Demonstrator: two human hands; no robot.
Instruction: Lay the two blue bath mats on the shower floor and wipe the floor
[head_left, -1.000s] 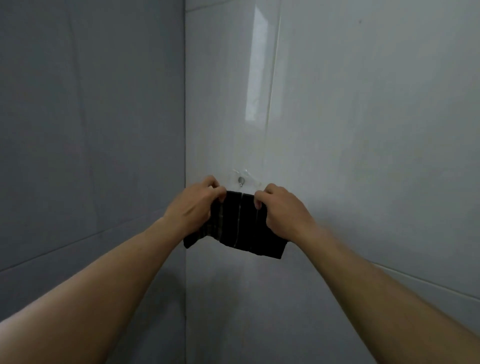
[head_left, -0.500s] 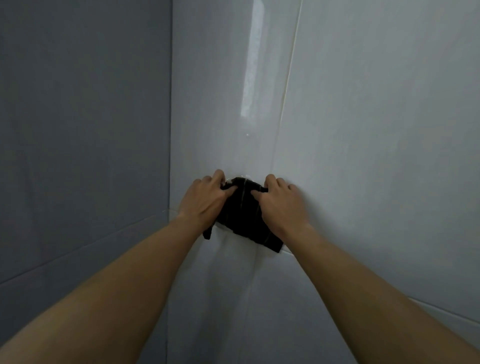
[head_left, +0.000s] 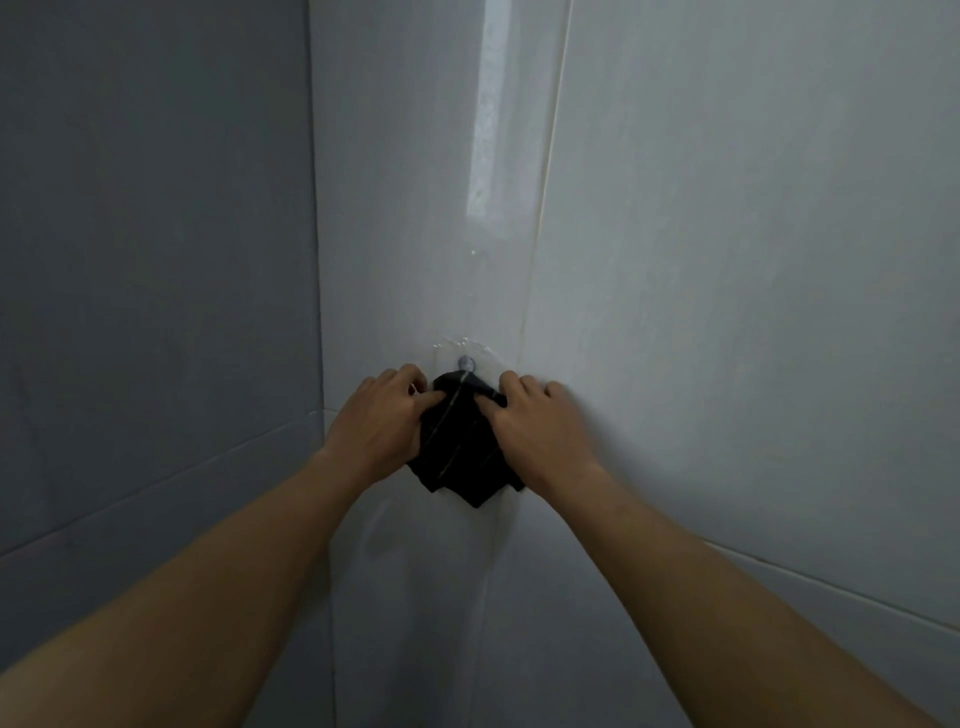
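1. Grip state: the left hand (head_left: 382, 421) and the right hand (head_left: 540, 431) each pinch the upper edge of a dark cloth (head_left: 460, 452). The fingers (head_left: 410, 374) of both hands are curled onto the fabric, with the thumbs closing in from the inner side.
2. Cloth position: the cloth lies between the two hands. Its top fold is bunched between the fingertips. The rest hangs below the knuckles against the wall (head_left: 727, 260), lowest corner pointing down.
3. Fixture: a small hook (head_left: 466, 362) on a clear pad sits directly above the fingertips, just beside the top fold. Whether the fabric is looped over the peg cannot be told.
4. Reason for the hold: gripping close on either side of the fold probably keeps the edge taut and centred under the peg, which suits either hanging or unhooking. The view does not settle which.
5. Task items: the blue bath mats and the shower floor are not in view, so progress on laying and wiping cannot be judged here.
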